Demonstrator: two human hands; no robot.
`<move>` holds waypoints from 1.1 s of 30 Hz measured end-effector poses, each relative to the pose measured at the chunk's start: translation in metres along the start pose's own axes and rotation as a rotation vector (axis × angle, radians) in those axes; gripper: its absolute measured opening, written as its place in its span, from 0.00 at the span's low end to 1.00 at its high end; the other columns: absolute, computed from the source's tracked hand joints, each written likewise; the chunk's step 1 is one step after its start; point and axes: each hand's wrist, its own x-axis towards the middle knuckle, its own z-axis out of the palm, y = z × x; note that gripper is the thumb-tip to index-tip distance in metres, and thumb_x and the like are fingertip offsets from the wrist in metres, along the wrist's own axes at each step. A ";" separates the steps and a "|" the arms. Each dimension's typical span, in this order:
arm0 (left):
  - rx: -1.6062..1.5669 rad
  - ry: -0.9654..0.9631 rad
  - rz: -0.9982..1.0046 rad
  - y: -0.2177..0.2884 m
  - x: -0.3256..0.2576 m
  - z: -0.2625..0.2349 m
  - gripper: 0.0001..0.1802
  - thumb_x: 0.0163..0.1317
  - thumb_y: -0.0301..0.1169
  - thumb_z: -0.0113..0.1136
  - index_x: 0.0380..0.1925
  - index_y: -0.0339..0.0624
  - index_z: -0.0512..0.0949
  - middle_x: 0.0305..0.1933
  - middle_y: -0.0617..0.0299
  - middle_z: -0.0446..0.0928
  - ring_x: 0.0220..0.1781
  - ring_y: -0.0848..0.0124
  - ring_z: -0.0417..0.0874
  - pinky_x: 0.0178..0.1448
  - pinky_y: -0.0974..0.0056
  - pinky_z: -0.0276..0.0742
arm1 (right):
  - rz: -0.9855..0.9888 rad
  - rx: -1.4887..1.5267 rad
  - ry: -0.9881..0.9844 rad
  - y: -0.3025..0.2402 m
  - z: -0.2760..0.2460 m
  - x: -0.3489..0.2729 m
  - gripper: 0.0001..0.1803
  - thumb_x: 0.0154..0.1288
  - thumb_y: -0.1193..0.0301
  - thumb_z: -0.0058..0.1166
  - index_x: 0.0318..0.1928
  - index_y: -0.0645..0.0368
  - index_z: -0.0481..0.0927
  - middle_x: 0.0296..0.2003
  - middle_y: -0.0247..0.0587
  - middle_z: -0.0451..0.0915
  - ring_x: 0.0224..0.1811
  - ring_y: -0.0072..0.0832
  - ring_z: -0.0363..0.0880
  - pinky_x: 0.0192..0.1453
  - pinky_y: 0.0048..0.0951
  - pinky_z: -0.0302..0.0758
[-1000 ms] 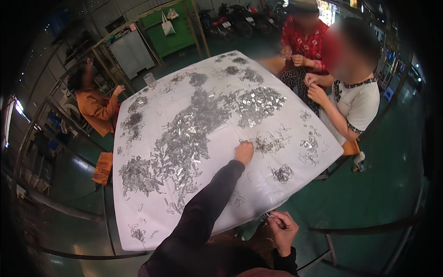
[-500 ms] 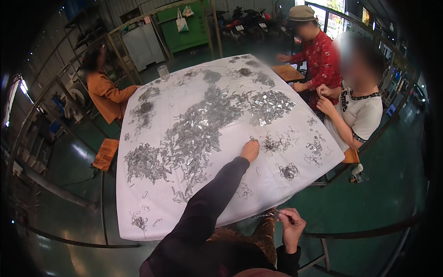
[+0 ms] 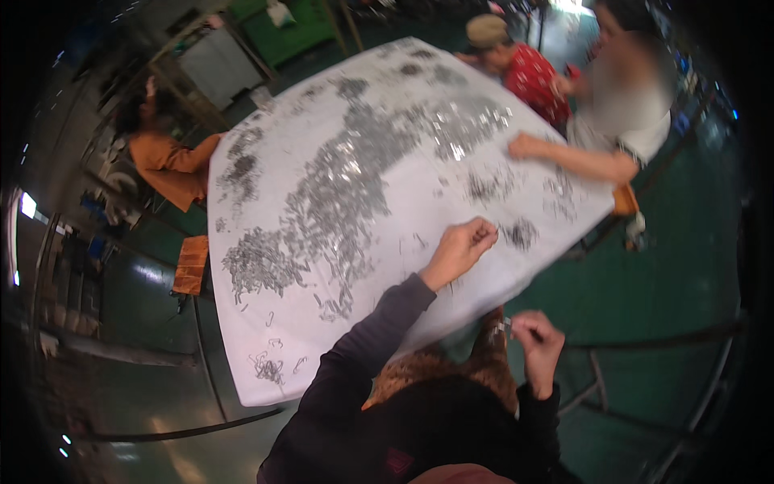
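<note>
1. Head view showed the left hand reaching onto the white tabletop, fingers curled together on small metal pieces beside a little pile.
2. Right hand hung off the tabletop's near edge, fingers pinching a small bunch of metal clips.
3. A large heap of metal pieces covered the tabletop's middle.
4. A co-worker's hand rested on the far side.

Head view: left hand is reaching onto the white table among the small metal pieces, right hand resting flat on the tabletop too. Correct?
Not quite. In the head view the left hand does reach onto the white table among the small silvery metal pieces, but the right hand is off the table, raised below its near edge, pinching a small cluster of metal pieces.
</note>
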 end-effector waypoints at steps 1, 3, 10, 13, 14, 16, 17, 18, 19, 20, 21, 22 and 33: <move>-0.139 -0.078 -0.028 0.013 -0.015 0.004 0.06 0.65 0.26 0.60 0.38 0.34 0.78 0.34 0.59 0.82 0.35 0.73 0.83 0.40 0.68 0.79 | 0.033 -0.008 -0.001 -0.001 -0.001 -0.001 0.04 0.58 0.86 0.58 0.33 0.69 0.83 0.31 0.38 0.81 0.29 0.19 0.76 0.34 0.20 0.72; -0.312 -0.207 -0.071 0.033 -0.042 0.008 0.04 0.67 0.24 0.58 0.39 0.34 0.76 0.37 0.62 0.82 0.39 0.76 0.83 0.45 0.70 0.79 | -0.007 0.042 -0.008 0.000 -0.002 -0.002 0.04 0.59 0.85 0.58 0.34 0.68 0.83 0.33 0.38 0.81 0.29 0.19 0.76 0.33 0.19 0.71; -0.122 -0.285 0.159 0.067 -0.077 0.024 0.06 0.59 0.21 0.64 0.36 0.38 0.78 0.41 0.59 0.79 0.46 0.69 0.79 0.54 0.66 0.72 | 0.058 0.130 0.082 0.002 -0.003 -0.003 0.05 0.59 0.85 0.59 0.35 0.67 0.84 0.32 0.35 0.81 0.30 0.18 0.77 0.35 0.18 0.71; -0.070 -0.216 0.185 0.065 -0.077 0.030 0.06 0.57 0.21 0.65 0.35 0.38 0.78 0.42 0.58 0.79 0.46 0.67 0.80 0.53 0.66 0.73 | 0.036 0.183 0.102 0.000 0.000 0.001 0.06 0.60 0.85 0.59 0.36 0.66 0.85 0.32 0.34 0.81 0.30 0.18 0.76 0.36 0.18 0.71; -0.061 -0.201 0.191 0.064 -0.076 0.031 0.06 0.58 0.21 0.65 0.35 0.38 0.79 0.42 0.58 0.80 0.46 0.67 0.80 0.53 0.66 0.73 | 0.026 0.188 0.106 0.000 0.001 0.002 0.06 0.60 0.85 0.59 0.36 0.66 0.85 0.32 0.34 0.81 0.30 0.18 0.76 0.36 0.18 0.71; -0.033 -0.169 0.203 0.062 -0.076 0.032 0.06 0.58 0.21 0.65 0.35 0.38 0.79 0.42 0.58 0.80 0.45 0.67 0.81 0.53 0.65 0.74 | 0.020 0.193 0.109 -0.001 0.002 0.004 0.06 0.60 0.85 0.59 0.36 0.65 0.85 0.33 0.34 0.81 0.31 0.18 0.76 0.37 0.17 0.72; -0.017 -0.151 0.208 0.060 -0.076 0.033 0.06 0.58 0.21 0.65 0.35 0.38 0.79 0.42 0.58 0.80 0.45 0.67 0.81 0.53 0.65 0.74 | 0.008 0.194 0.106 -0.001 0.003 0.006 0.06 0.60 0.85 0.59 0.36 0.65 0.85 0.33 0.34 0.81 0.31 0.18 0.76 0.37 0.17 0.72; -0.004 -0.137 0.212 0.059 -0.076 0.034 0.06 0.58 0.21 0.65 0.35 0.38 0.79 0.42 0.58 0.80 0.45 0.67 0.82 0.53 0.65 0.74 | 0.007 0.196 0.112 -0.001 0.004 0.007 0.06 0.60 0.85 0.58 0.37 0.65 0.85 0.33 0.34 0.81 0.32 0.18 0.76 0.37 0.17 0.72; 0.029 -0.121 0.222 0.057 -0.077 0.035 0.06 0.58 0.21 0.65 0.35 0.37 0.79 0.42 0.58 0.80 0.45 0.67 0.82 0.52 0.65 0.74 | 0.015 0.204 0.124 0.000 0.004 0.008 0.07 0.60 0.85 0.58 0.37 0.65 0.85 0.34 0.34 0.81 0.32 0.18 0.76 0.38 0.17 0.72; 0.062 -0.106 0.235 0.056 -0.077 0.036 0.06 0.58 0.21 0.65 0.35 0.37 0.79 0.42 0.58 0.80 0.45 0.67 0.82 0.52 0.65 0.74 | 0.006 0.197 0.127 0.000 0.005 0.009 0.07 0.60 0.85 0.58 0.37 0.65 0.85 0.34 0.34 0.81 0.33 0.18 0.76 0.38 0.18 0.73; 0.096 -0.088 0.252 0.054 -0.077 0.037 0.06 0.58 0.21 0.65 0.35 0.37 0.79 0.42 0.58 0.80 0.45 0.66 0.82 0.52 0.66 0.74 | 0.002 0.195 0.135 0.001 0.005 0.010 0.07 0.60 0.86 0.58 0.37 0.65 0.85 0.35 0.34 0.80 0.33 0.18 0.77 0.39 0.18 0.73; 0.084 -0.080 0.236 0.053 -0.077 0.038 0.05 0.58 0.21 0.64 0.35 0.36 0.79 0.42 0.57 0.80 0.45 0.67 0.82 0.52 0.66 0.74 | -0.002 0.197 0.151 0.002 0.006 0.010 0.07 0.59 0.86 0.58 0.38 0.65 0.85 0.36 0.34 0.80 0.33 0.18 0.77 0.39 0.18 0.74; -0.108 -0.041 0.146 0.046 -0.088 0.050 0.04 0.63 0.19 0.57 0.38 0.36 0.77 0.40 0.57 0.82 0.45 0.65 0.82 0.52 0.65 0.76 | -0.122 0.008 0.093 -0.013 -0.020 0.029 0.12 0.58 0.88 0.57 0.43 0.66 0.84 0.40 0.36 0.77 0.38 0.21 0.76 0.38 0.20 0.75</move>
